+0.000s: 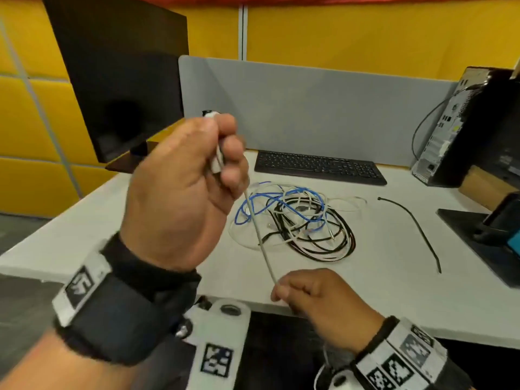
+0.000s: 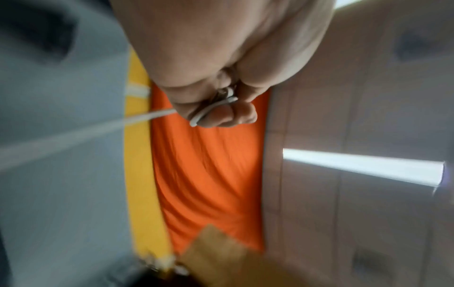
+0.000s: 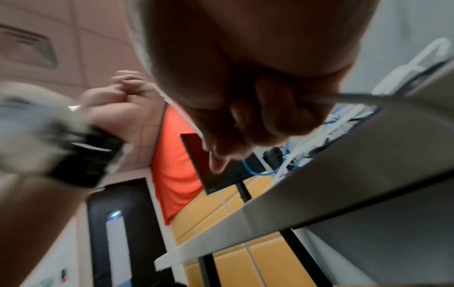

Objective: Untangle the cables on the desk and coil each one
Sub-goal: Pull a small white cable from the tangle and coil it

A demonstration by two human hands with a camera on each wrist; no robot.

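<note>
Left hand point(image 1: 180, 190) grip clamped on coiled white cable point(image 1: 260, 243), right hand point(image 1: 315, 294) pinching its taut run; light, limp, springy, likely best held near coil, tangle point(image 1: 295, 218) on counter point(image 1: 380, 277).

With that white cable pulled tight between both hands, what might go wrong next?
Some risks, judging by the pictures:
1. The white cable runs taut from the left hand to the right hand; if its far part is caught in the tangled pile, pulling may tighten knots.
2. A tug might drag the pile toward the desk edge.
3. The loops gripped in the left hand look small; they could spring open.
</note>
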